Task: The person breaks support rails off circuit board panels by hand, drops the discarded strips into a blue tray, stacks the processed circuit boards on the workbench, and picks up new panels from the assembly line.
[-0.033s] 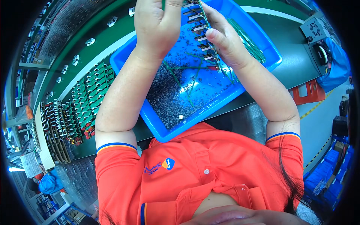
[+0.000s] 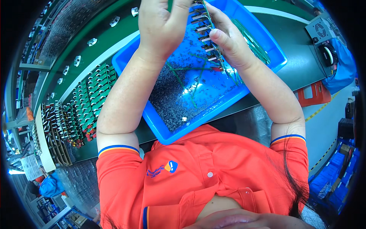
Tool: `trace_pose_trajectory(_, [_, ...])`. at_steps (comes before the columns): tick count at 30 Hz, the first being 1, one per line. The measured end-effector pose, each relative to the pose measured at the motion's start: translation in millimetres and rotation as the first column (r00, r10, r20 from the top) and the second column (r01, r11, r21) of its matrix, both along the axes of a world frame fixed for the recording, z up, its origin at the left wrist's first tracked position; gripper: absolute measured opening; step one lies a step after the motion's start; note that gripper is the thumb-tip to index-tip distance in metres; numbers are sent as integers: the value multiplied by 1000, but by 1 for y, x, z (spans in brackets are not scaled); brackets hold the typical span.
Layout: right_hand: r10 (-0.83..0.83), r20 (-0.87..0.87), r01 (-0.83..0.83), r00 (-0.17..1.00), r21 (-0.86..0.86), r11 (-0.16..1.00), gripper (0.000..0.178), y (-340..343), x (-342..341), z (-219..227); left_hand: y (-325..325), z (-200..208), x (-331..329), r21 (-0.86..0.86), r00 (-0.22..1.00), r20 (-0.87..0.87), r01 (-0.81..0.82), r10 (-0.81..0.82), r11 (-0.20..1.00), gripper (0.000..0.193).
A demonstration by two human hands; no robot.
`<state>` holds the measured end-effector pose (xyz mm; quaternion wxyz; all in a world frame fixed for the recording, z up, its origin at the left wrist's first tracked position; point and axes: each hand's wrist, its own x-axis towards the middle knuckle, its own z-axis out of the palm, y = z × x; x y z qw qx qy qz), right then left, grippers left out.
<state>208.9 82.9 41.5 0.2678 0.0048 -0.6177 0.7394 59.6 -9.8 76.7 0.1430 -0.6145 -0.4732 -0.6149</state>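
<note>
Over a blue plastic tray, my right hand grips the edge of a green circuit board panel. A row of black and white components stands along the panel, which is tilted nearly edge-on. My left hand is at the top edge beside the panel's upper end. Its fingertips lie outside the picture, so what they hold is hidden. In the tray lie many small dark clipped pins, thin green board strips and a small whitish piece. More green strips lean at the tray's right side.
Rows of assembled green boards stand on the bench to my left. Behind them a green conveyor carries small white parts. At the right are a grey box with a fan, a blue bag and a red bin.
My left hand has shifted slightly right, toward the circuit board panel. My right hand and the panel look the same.
</note>
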Motion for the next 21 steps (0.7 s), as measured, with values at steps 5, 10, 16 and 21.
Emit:
trace_pose_trajectory(5, [238, -486, 29, 841, 479, 877, 107, 21, -15, -23, 3, 7, 18, 95, 980, 87, 170, -179, 981, 10])
trace_pose_trajectory(10, [8, 24, -9, 1000, 82, 997, 105, -1, 6, 4, 8, -2, -7, 122, 956, 202, 191, -213, 974, 16])
trace_pose_trajectory(16, [140, -411, 73, 901, 461, 884, 105, 18, -8, -25, 4, -7, -20, 48, 972, 215, 88, -96, 995, 14])
trace_pose_trajectory(21, [233, -525, -43, 818, 350, 936, 106, 33, -8, -29, 4, 1, -2, 58, 915, 367, 157, -167, 986, 39])
